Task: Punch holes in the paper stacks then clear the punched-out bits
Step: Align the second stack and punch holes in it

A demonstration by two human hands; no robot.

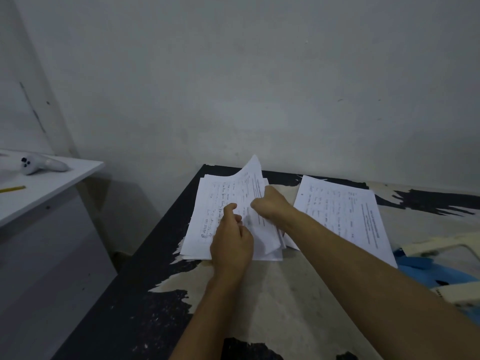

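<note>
Still prep, I'd judge: left hand pinches sheets of the near paper stack at table centre; right hand grips lifted pages. Second paper stack lies at 3 o'clock, just beside. No clear punch visible. Next: square edges, then fetch a punch.

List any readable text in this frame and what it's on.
None can be quoted.
Left paper stack: handwritten and printed lines, too blurred to read.
Right paper stack: printed lines and a heading, too small to read.
White controller on the side table: no visible text.
</note>
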